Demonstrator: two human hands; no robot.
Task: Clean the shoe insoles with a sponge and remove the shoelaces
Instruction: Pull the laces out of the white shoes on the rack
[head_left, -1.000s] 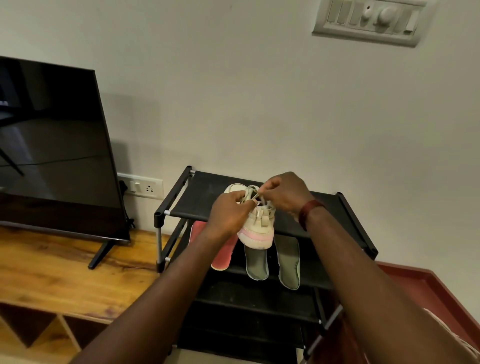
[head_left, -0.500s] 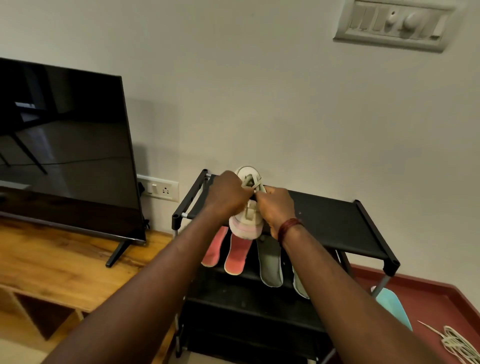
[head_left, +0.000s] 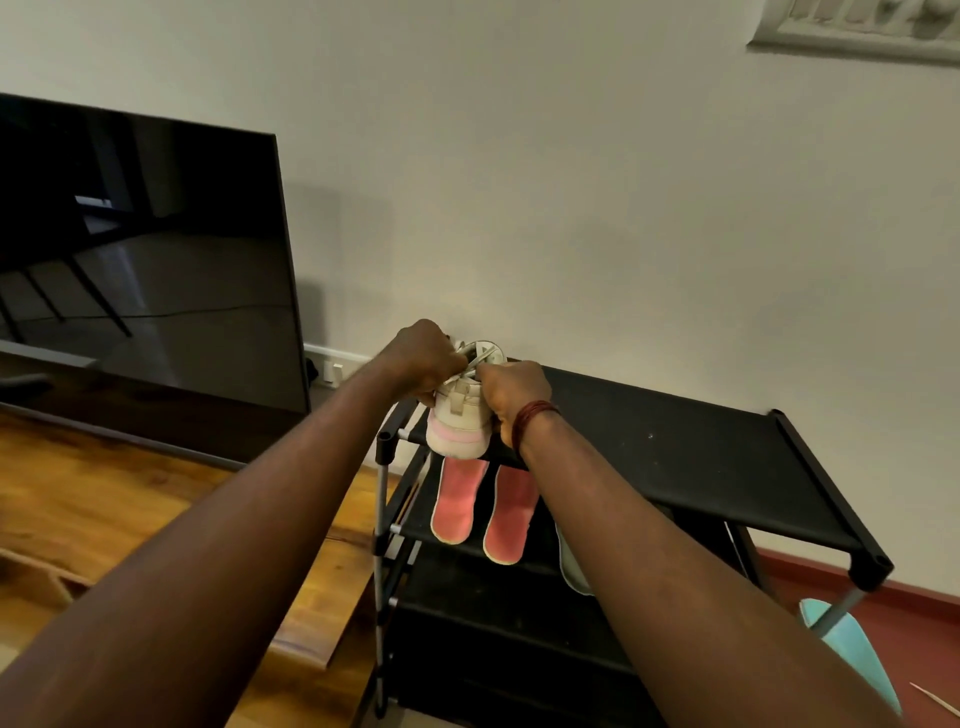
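Observation:
A small cream shoe (head_left: 460, 423) with a pink stripe on its sole is held up over the left end of the black shoe rack (head_left: 691, 457). My left hand (head_left: 418, 361) grips the shoe's upper left side. My right hand (head_left: 511, 397) pinches the pale shoelace (head_left: 475, 361) near the shoe's top. Two pink insoles (head_left: 483, 504) lie side by side on the rack's second shelf, below the shoe. Part of a pale green insole (head_left: 571, 571) shows beside my right forearm, mostly hidden. No sponge is in view.
A large black TV (head_left: 140, 270) stands on a wooden cabinet (head_left: 104, 519) at the left. A wall socket (head_left: 335, 366) sits behind the rack. A light blue object (head_left: 852, 654) lies on the red floor at the lower right. A switch panel (head_left: 857, 26) is on the wall above.
Both hands and the shoe have stayed together on the lace. The view has swung, so the rack now sits further right and the pink insoles show fully.

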